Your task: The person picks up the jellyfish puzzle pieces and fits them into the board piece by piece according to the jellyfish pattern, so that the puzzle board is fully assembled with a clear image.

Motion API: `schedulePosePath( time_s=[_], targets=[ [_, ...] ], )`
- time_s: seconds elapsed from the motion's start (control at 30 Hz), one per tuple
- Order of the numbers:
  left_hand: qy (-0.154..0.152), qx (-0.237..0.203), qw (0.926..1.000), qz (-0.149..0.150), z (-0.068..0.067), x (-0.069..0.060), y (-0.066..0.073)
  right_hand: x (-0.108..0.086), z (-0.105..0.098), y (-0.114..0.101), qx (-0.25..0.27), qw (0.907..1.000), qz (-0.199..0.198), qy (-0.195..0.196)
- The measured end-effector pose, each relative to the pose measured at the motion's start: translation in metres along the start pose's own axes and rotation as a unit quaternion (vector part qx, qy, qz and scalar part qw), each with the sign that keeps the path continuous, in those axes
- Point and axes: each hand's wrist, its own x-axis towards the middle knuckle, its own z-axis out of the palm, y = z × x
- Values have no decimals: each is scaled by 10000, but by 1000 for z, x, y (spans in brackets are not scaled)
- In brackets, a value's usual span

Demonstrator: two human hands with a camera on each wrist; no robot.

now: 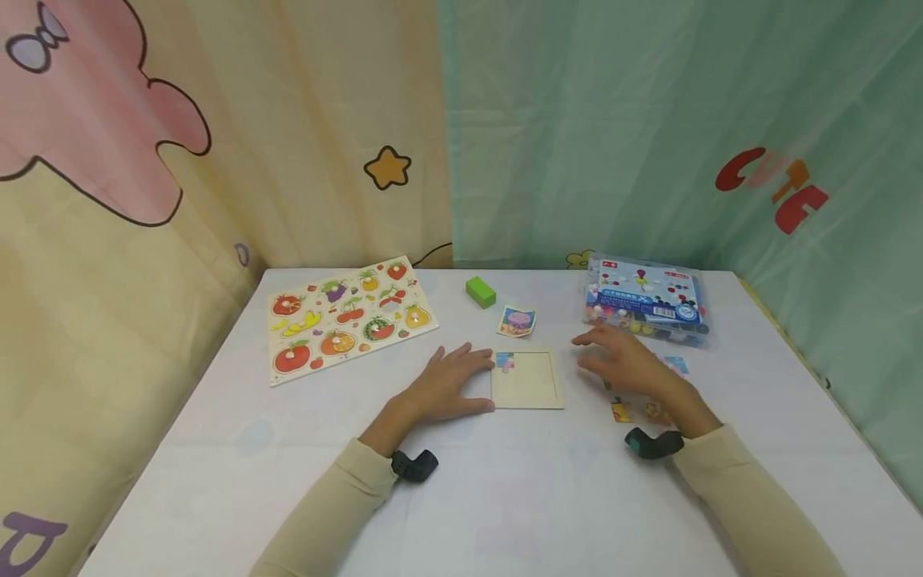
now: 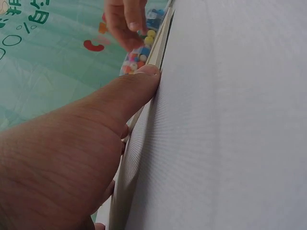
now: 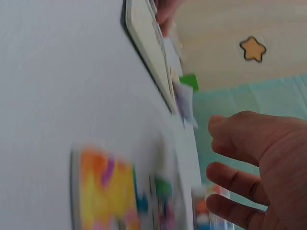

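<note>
A small wooden puzzle tray [image 1: 532, 385] lies flat on the white table, one printed piece [image 1: 505, 362] in its upper left corner. My left hand [image 1: 449, 386] rests at the tray's left side, its fingers spread, thumb near the lower corner and fingertips by the upper one. In the left wrist view the thumb [image 2: 127, 93] touches the tray's edge. To the right of the tray my right hand [image 1: 622, 365] hovers above the table, fingers loosely bent and nothing held. Loose puzzle pieces [image 1: 621, 411] lie under and beside it, partly hidden; they look blurred in the right wrist view.
A fruit peg puzzle board [image 1: 328, 353] lies at the back left. Behind the tray are a green block [image 1: 480, 292] and a small picture card [image 1: 517, 321]. A clear plastic case [image 1: 645, 296] of coloured balls stands at the back right. Curtains [image 1: 577, 120] hang behind the table.
</note>
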Motion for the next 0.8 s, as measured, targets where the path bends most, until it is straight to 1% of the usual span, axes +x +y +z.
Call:
schedulePosePath(
  time_s=[0.1,0.2,0.3,0.37,0.47,0.5,0.6,0.67,0.8],
  targets=[
    [-19,42,10000,-32,0,1,0,-27,-21,23,-117,9988,462,99],
    [-38,63,10000,-41,0,1,0,-49,-37,46,-327,9971,659,203],
    [-18,54,10000,-24,1,1,0,-61,-45,64,-425,9949,896,209],
    [-26,57,10000,-18,2,-1,0,-66,-46,71,-418,9940,998,184],
    [-31,34,10000,-2,1,-2,1,-69,-45,76,-496,9947,824,357],
    [-36,66,10000,-8,1,-1,1,-69,-44,76,-570,9949,715,418],
    [-4,89,10000,-1,-1,-1,1,-67,-42,73,-660,9948,577,523],
    [11,96,10000,4,-1,0,1,-66,-41,69,-681,9942,681,476],
    [-36,55,10000,-5,0,0,0,-66,-38,63,-722,9914,1041,336]
  ],
)
